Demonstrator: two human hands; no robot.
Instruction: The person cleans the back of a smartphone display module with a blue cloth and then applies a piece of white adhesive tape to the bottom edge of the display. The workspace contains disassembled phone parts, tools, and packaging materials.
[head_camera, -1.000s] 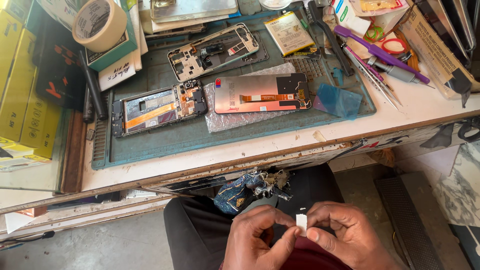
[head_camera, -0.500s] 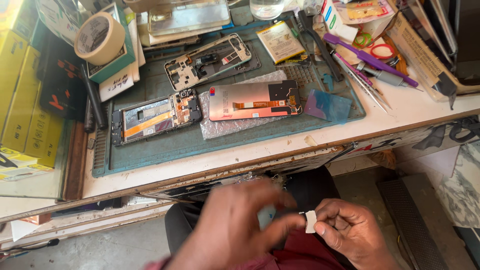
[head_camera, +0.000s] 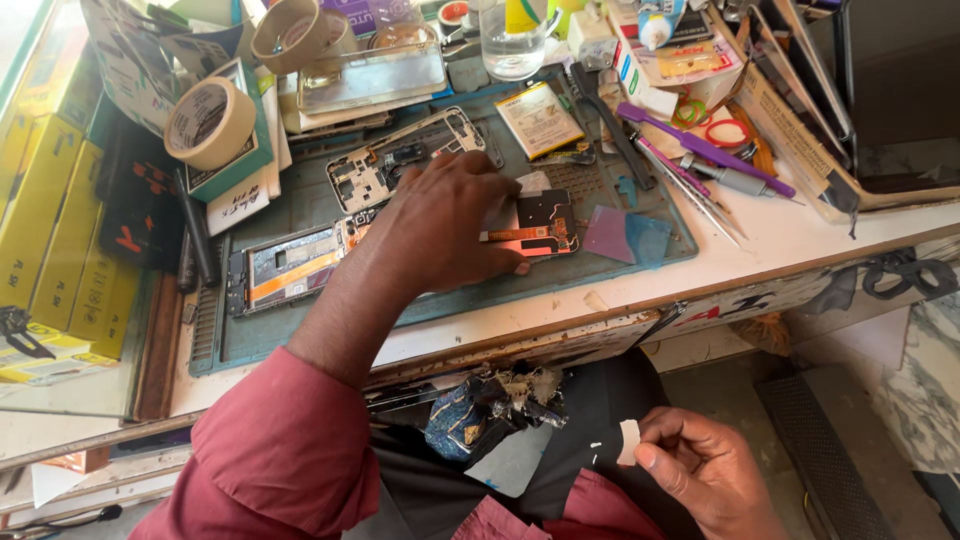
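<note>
Bench's back edge is getting crowded with tape rolls (head_camera: 210, 122) and tools, front edge staying freer. Left hand (head_camera: 450, 225) is pressing flat, unclenched, on the phone screen (head_camera: 525, 228) mid-mat (head_camera: 300, 330). Right hand (head_camera: 700, 475) is pinching a small white strip (head_camera: 628, 442) below the bench's front edge.

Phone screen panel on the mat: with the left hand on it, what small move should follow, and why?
Probably lift the screen panel off the mat: the left hand lies on it, while the right hand pinches a small white strip in the lap.
</note>
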